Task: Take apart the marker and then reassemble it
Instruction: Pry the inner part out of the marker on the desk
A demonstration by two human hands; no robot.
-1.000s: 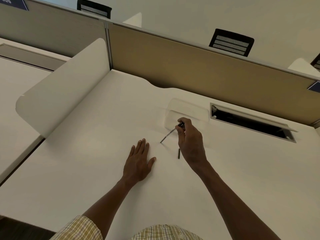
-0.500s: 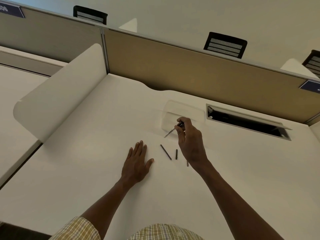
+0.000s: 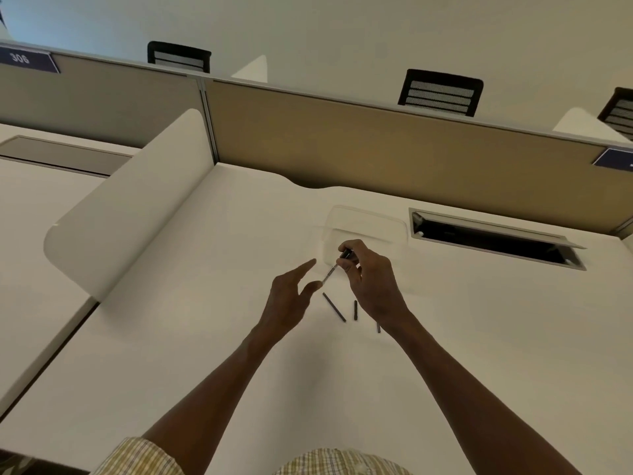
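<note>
My right hand (image 3: 371, 281) pinches the dark upper end of a thin marker barrel (image 3: 331, 271), which slants down to the left above the white desk (image 3: 205, 337). My left hand (image 3: 291, 296) is raised off the desk with fingers spread, its thumb tip just at the barrel's lower end. On the desk lie three dark pieces: a long thin rod (image 3: 334, 307), a shorter piece (image 3: 356, 310) beside it, and a small piece (image 3: 378, 327) partly hidden by my right wrist.
A clear plastic stand (image 3: 368, 222) sits just behind my hands. An open cable slot (image 3: 493, 238) lies at the back right. A tan partition (image 3: 376, 145) closes the far edge and a white curved divider (image 3: 130, 200) bounds the left side.
My left hand has lifted off the desk and come up to the barrel's lower end. The long rod dropped out onto the desk about half a second back. The right hand stays put.
</note>
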